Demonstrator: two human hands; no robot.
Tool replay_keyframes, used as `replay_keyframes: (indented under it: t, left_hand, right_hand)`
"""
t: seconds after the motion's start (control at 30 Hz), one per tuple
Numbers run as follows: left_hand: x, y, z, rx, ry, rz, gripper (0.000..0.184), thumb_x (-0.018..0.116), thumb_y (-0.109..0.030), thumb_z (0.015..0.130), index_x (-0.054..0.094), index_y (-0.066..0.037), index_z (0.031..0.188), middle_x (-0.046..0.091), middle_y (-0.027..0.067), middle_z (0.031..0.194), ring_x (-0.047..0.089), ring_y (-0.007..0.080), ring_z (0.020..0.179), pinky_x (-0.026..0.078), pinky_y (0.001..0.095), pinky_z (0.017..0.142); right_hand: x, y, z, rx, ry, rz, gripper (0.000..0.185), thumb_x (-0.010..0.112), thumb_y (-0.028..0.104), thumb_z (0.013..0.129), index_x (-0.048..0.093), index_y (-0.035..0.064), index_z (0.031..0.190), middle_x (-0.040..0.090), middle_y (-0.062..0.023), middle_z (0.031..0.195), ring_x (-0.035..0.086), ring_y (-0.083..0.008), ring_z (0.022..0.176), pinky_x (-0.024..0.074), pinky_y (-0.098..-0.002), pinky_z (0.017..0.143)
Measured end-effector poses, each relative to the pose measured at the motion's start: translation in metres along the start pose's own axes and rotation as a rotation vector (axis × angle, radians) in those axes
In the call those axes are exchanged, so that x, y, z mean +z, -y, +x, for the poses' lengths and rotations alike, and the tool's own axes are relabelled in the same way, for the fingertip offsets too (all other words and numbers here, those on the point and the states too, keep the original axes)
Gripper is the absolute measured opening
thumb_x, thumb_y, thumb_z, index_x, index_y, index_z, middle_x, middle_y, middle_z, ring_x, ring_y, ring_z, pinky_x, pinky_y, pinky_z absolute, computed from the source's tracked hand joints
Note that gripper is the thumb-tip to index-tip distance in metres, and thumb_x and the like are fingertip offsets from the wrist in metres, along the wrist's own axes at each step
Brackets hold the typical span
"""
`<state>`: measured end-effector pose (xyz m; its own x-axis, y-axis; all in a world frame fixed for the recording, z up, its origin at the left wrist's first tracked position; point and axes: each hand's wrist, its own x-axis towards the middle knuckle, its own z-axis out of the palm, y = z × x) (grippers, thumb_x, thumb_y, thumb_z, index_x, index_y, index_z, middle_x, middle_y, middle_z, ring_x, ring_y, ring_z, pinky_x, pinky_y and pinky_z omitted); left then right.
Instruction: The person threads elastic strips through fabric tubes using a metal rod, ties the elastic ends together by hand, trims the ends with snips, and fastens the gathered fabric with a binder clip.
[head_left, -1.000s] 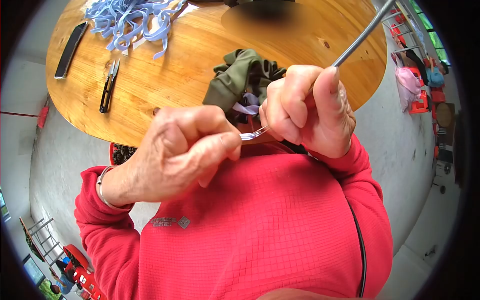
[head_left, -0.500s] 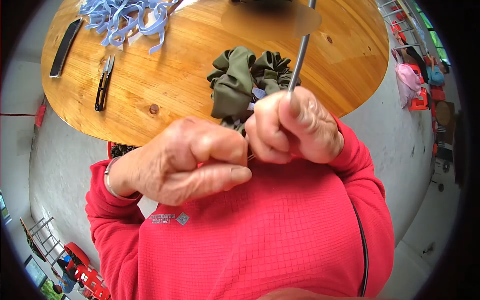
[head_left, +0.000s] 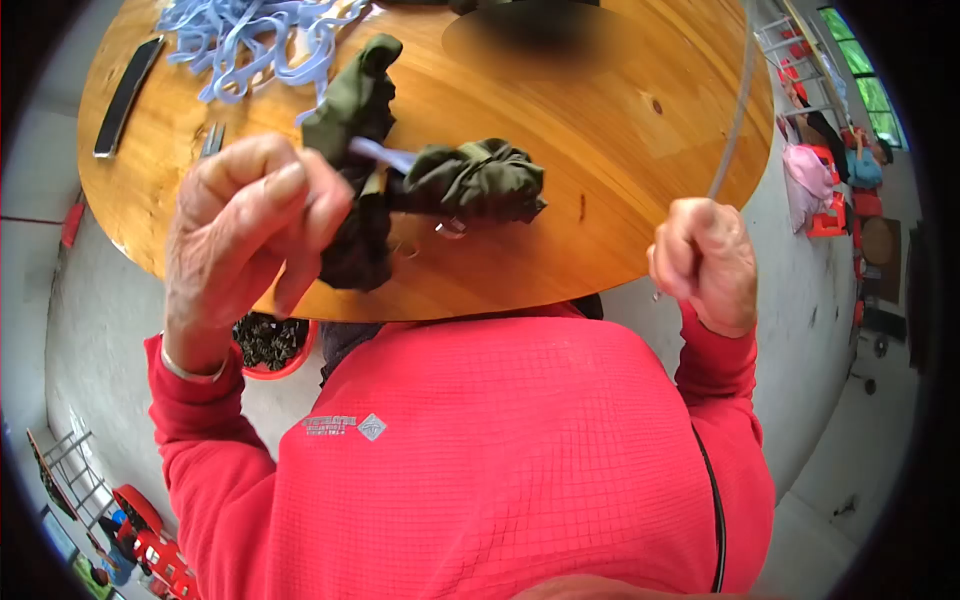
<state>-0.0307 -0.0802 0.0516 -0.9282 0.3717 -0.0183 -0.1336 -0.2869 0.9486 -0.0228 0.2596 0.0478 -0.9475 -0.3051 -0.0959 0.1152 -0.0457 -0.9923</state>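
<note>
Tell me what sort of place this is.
Probably a fabric-craft workshop: blue strips and gathered green fabric lie on the wooden table, and a red tub of dark pieces sits below.

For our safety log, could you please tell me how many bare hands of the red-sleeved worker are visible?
2: the left hand, near the olive-green gathered fabric, and the right hand, gripping a thin grey rod. Neither hand is hidden.

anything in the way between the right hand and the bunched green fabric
Nothing visible: just bare wooden table shows between the right hand and the near end of the green fabric. The thin grey rod in that hand points up, clear of the gap.
</note>
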Motion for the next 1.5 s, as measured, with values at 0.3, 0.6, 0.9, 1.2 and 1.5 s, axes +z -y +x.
replay_keyframes:
  t: [0.3,0.6,0.9,1.2,1.5]
  left_hand:
    - [-0.018,0.028,-0.028,0.544,-0.573,0.707,0.019,0.054,-0.014,0.092,0.062,0.003,0.089,0.064,0.0172,0.101,0.059,0.0116,0.074,0.043,0.0225,0.061]
    - [-0.013,0.048,-0.017,0.453,-0.777,0.231,0.026,0.052,-0.02,0.095,0.059,0.001,0.082,0.065,0.0066,0.082,0.054,0.007,0.072,0.043,0.02,0.068]
    - [-0.002,0.052,-0.011,0.345,-0.359,-0.1,0.028,0.046,-0.022,0.096,0.051,0.0,0.08,0.06,0.0117,0.08,0.062,0.0187,0.078,0.051,0.028,0.073]
    - [0.002,0.04,-0.01,0.344,-0.552,0.679,0.019,0.05,-0.013,0.094,0.056,0.002,0.084,0.055,0.0098,0.072,0.054,0.0152,0.066,0.044,0.0274,0.061]
    - [0.033,0.049,0.0,0.346,-0.501,1.034,0.008,0.049,-0.01,0.091,0.049,-0.002,0.089,0.052,0.016,0.074,0.053,0.0356,0.066,0.042,0.0413,0.058]
  right_hand:
    - [-0.012,-0.014,0.021,0.022,-0.036,-0.92,0.045,0.05,0.03,0.095,0.047,0.0029,0.058,0.04,-0.0018,0.044,0.038,-0.0083,0.039,0.029,-0.0255,0.039]
    - [0.011,-0.01,0.042,-0.427,-0.222,-1.369,0.016,0.066,0.014,0.08,0.055,0.0021,0.082,0.06,-0.0117,0.077,0.054,-0.026,0.056,0.0434,-0.0357,0.054]
    - [0.1,0.01,0.097,-0.9,0.43,-1.132,0.057,0.074,0.018,0.064,0.052,0.0105,0.117,0.046,-0.0088,0.13,0.044,-0.03,0.118,0.0334,-0.0427,0.097]
    - [0.12,-0.016,0.117,-0.753,0.537,-1.092,0.019,0.062,0.024,0.073,0.057,0.0065,0.077,0.059,-0.0086,0.067,0.059,-0.0273,0.069,0.0402,-0.0378,0.069]
    - [0.122,-0.021,0.117,-0.796,0.447,-0.908,0.019,0.062,0.022,0.071,0.058,0.0063,0.081,0.061,-0.0125,0.071,0.059,-0.0317,0.068,0.0426,-0.0405,0.064]
